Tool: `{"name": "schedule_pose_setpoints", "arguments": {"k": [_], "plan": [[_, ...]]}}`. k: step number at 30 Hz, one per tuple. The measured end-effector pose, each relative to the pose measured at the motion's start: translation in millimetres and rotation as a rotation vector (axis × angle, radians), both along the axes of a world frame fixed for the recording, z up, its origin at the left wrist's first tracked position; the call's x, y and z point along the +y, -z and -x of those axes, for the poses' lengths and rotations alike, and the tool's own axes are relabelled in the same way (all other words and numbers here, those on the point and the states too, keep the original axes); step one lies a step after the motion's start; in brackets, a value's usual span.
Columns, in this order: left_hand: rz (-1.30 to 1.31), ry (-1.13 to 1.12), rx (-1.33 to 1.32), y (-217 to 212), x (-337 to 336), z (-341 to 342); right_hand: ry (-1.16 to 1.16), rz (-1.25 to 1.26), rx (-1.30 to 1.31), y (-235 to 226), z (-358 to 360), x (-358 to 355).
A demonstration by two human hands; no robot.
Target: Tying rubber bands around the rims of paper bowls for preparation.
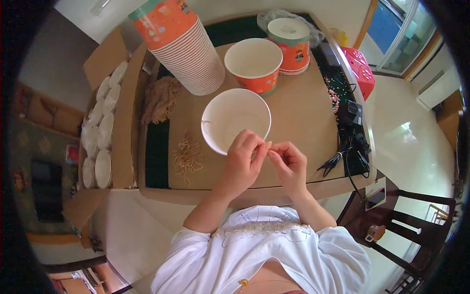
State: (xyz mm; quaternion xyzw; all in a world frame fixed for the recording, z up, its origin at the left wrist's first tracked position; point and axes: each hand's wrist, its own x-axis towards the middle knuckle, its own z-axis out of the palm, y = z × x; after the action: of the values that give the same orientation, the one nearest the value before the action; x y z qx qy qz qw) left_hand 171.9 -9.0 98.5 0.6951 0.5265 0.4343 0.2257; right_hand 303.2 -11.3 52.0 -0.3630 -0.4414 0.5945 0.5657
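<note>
A thin, pale strand [267,145], hardly more than a thread, is pinched between the fingertips of both hands just at the near rim of a white paper bowl [235,120]. The left hand [243,159] curls over it with thumb and forefinger pressed together on the strand; the right hand [290,161] meets it fingertip to fingertip, thumb and forefinger likewise closed on the same piece. How long the strand is cannot be made out.

The bowl is round, smooth and matte inside, and a fine string [211,122] hangs across its left wall. It stands on a flat sheet of brown cardboard [303,117] that covers the table. Just left of the bowl lies a loose tangle of short tan strings [187,156], wiry and curled. Further left and back sits a fluffier heap of fibrous brown strands [160,98].

Behind the white bowl stands an orange-walled paper bowl [254,63], upright and white within. To its left leans a tall, ribbed stack of nested orange bowls [183,49]; to its right, another short stack [291,44] sits upside down against clear crinkled plastic. An open cardboard box [122,112] at the left holds rows of round white lids [100,142]. Black cables [350,152] lie at the table's right edge.
</note>
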Motion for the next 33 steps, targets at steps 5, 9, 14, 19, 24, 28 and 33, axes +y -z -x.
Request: {"name": "schedule_pose_setpoints", "arguments": {"k": [5, 9, 14, 19, 24, 28, 33], "plan": [[-0.091, -0.06, 0.11, 14, 21, 5, 0.026, 0.092, -0.156, 21, -9, 17], [0.183, -0.008, 0.069, 10, 35, 6, 0.047, 0.056, 0.022, 46, -5, 43], [0.379, -0.038, 0.119, 10, 27, 4, 0.003, 0.103, 0.02, 40, -6, 45], [0.421, -0.085, 0.063, 5, 25, 8, -0.02, 0.017, -0.053, 30, -6, 40], [0.365, -0.062, 0.049, 5, 23, 6, -0.026, 0.013, -0.025, 29, -4, 40], [0.335, -0.051, 0.074, 5, 22, 9, 0.002, -0.013, -0.062, 26, -3, 39], [0.37, 0.022, -0.005, 1, 22, 15, -0.018, 0.041, -0.003, 26, -4, 45]]}}
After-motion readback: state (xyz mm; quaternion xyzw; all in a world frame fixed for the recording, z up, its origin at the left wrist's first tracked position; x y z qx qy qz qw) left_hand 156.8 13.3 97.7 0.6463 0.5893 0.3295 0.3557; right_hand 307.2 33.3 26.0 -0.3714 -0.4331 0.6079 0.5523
